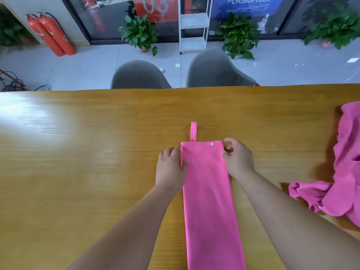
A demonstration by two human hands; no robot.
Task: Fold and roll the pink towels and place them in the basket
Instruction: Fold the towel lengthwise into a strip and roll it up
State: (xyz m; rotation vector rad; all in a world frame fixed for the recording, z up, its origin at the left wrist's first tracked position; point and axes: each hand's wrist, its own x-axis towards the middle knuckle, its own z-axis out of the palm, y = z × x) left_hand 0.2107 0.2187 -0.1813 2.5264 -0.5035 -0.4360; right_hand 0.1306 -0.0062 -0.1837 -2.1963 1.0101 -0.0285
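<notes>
A pink towel (pixel 209 195) lies folded into a long narrow strip on the wooden table (pixel 87 162), running from the frame's bottom edge away from me. A hanging loop (pixel 193 131) and a white snap button (pixel 212 144) mark its far end. My left hand (pixel 171 168) grips the strip's left edge near that far end, thumb on top of the cloth. My right hand (pixel 237 158) pinches the right edge close to the far corner. No basket is in view.
A heap of loose pink towels (pixel 342 172) lies at the table's right edge. Two grey chairs (pixel 140 76) stand behind the far table edge. Plants, a white rack and red fire extinguishers stand on the floor beyond.
</notes>
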